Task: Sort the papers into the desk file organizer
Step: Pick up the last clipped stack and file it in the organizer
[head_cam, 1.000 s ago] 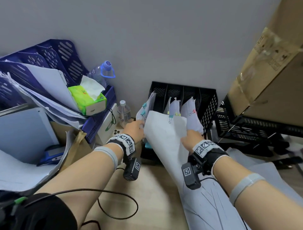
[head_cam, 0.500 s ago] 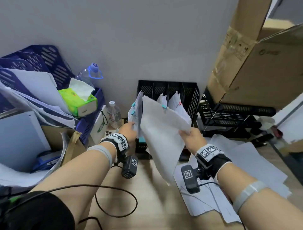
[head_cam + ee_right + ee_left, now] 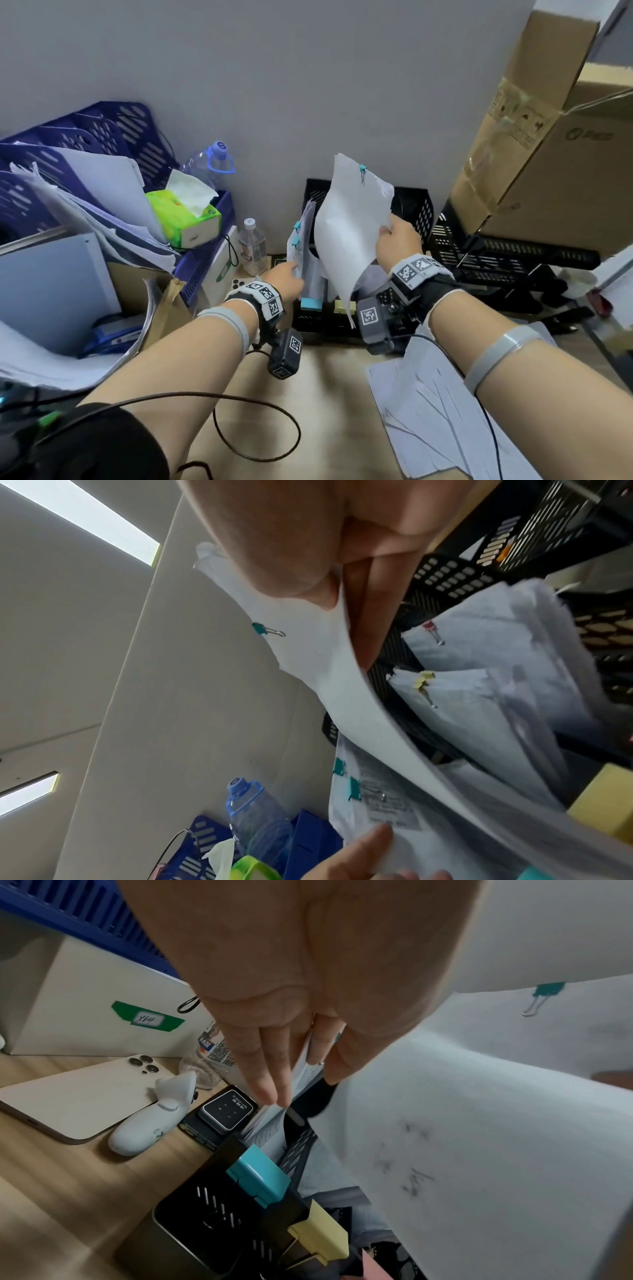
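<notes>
My right hand (image 3: 386, 230) pinches a white paper sheaf (image 3: 347, 226) by its right edge and holds it upright over the black file organizer (image 3: 412, 209). A teal binder clip (image 3: 362, 169) sits near the sheaf's top. My left hand (image 3: 295, 271) pinches the teal-clipped papers (image 3: 302, 236) standing in the organizer's leftmost slot, thumb on one side and fingers (image 3: 270, 1080) on the other. In the right wrist view, the other slots hold papers with a yellow clip (image 3: 424, 679) and a red clip (image 3: 431, 627). Teal (image 3: 260, 1176) and yellow (image 3: 320, 1237) tabs mark the organizer's front.
Loose sheets (image 3: 442, 411) lie on the desk at front right. Left of the organizer are a small bottle (image 3: 252, 248), a phone (image 3: 75, 1093), a blue tray stack (image 3: 85, 154) with papers and a tissue box (image 3: 186, 219). A cardboard box (image 3: 548, 154) sits on black trays at right.
My right hand has lifted the white sheaf from low in front of the organizer to upright above it. My left hand has stayed on the leftmost slot's papers.
</notes>
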